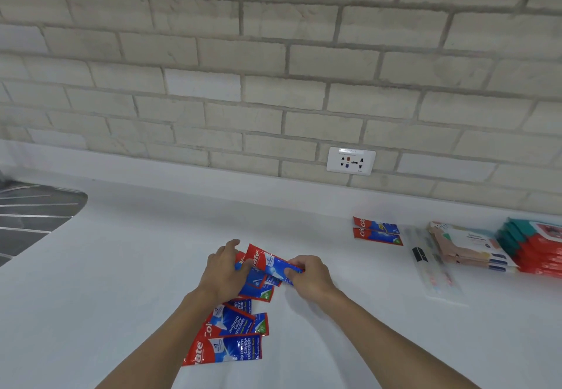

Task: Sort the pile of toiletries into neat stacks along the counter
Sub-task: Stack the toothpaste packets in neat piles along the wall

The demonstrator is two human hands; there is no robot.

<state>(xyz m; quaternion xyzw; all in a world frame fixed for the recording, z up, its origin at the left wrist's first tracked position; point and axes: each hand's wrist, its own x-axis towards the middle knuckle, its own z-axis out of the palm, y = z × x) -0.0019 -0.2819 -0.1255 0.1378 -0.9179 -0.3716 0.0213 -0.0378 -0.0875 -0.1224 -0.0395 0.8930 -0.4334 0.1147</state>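
Note:
A loose pile of red and blue toothpaste sachets (pixel 231 337) lies on the white counter (pixel 137 267) in front of me. My right hand (pixel 307 276) pinches one end of a toothpaste sachet (pixel 267 259) lifted above the pile. My left hand (pixel 223 270) holds the other end of that sachet, its fingers also over the sachets beneath. Two toothpaste sachets (pixel 377 232) lie side by side further right near the wall.
At the right edge stand a stack of red and teal packs (pixel 535 249), a stack of pastel packs (pixel 468 247) and a clear flat packet (pixel 431 264). A wall socket (pixel 351 160) sits above the counter. A steel sink drainer (pixel 30 212) is at the left.

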